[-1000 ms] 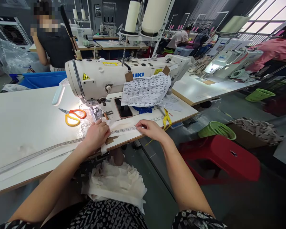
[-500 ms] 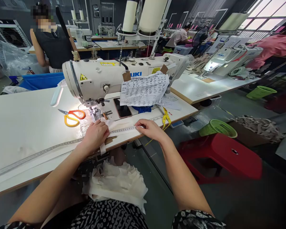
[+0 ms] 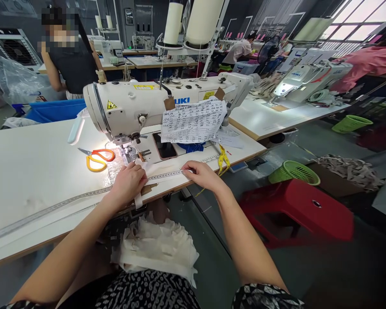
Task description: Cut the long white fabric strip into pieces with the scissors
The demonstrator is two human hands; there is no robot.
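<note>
A white measuring tape [image 3: 164,175] with black marks runs along the front of the sewing table, over an off-white fabric strip [image 3: 162,167]. My left hand [image 3: 130,179] is closed on the tape just in front of the sewing machine's presser foot, its fingers bent and pressed down. At the tape's right part, my right hand [image 3: 197,173] pinches it between thumb and fingers. From under my left hand a short fabric end [image 3: 138,201] hangs at the table edge. What lies beneath both sets of fingertips is hidden.
The white sewing machine [image 3: 122,109] stands behind my hands, a handwritten sheet [image 3: 194,122] taped to it. Scissors [image 3: 98,159] lie left of the needle, a phone [image 3: 164,148] behind the fabric. A yellow tape [image 3: 223,161] hangs at right. A red stool [image 3: 309,210] stands beside the table.
</note>
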